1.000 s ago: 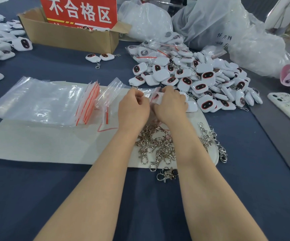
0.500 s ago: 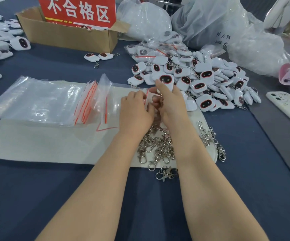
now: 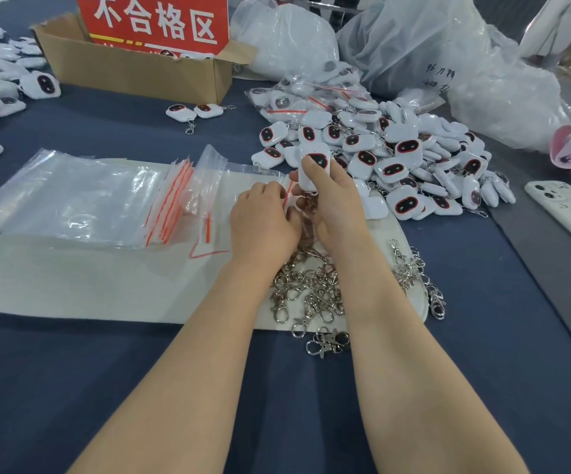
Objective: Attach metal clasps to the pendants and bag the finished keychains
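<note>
My right hand [image 3: 335, 206] is covering the lower half of the pendant [image 3: 316, 159] at the mat's [image 3: 72, 285] far edge, and my left hand [image 3: 260, 227] is hiding its own fingertips' hold on the bag [image 3: 239, 179] there.

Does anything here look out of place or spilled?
A few clasps lie past the front edge of the mat, on the blue cloth. Two keychains lie alone by the box, apart from the big pile. Nothing looks damaged.
</note>
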The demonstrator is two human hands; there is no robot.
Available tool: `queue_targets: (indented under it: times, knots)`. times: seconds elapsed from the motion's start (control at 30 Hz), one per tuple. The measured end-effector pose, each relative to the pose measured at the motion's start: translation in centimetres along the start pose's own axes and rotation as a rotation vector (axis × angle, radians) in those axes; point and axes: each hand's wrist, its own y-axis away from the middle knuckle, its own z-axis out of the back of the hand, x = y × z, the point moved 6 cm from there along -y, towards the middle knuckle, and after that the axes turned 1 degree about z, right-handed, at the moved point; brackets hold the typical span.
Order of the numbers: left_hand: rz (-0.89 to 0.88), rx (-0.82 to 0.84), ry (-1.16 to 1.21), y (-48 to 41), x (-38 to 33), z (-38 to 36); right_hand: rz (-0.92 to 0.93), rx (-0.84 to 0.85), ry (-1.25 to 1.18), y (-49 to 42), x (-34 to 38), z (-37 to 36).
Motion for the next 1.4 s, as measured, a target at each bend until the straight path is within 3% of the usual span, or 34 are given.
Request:
queue_targets:
  times: [0.23, 0.5, 0.87, 1.2, 1.4]
  knots:
    - [0.018, 0.018, 0.017, -0.01, 0.01, 0.05, 0.046, 0.104, 0.021, 0.19, 0.02, -0.59]
    - [0.03, 0.039, 0.025, 0.03, 0.0, -0.09, -0.03, 0.09, -0.047, 0.01, -0.54, -0.64]
    - [0.032, 0.029, 0.054, -0.09, 0.03, 0.1, -0.003, 0.138, -0.093, 0.08, -0.12, -0.78]
    - [0.04, 0.034, 0.073, -0.12, 0.13, 0.04, -0.028, 0.099, -0.042, -0.19, -0.68, -0.64]
    - [0.044, 0.039, 0.069, -0.18, -0.03, 0.01, -0.058, 0.03, -0.232, -0.04, -0.46, -0.58]
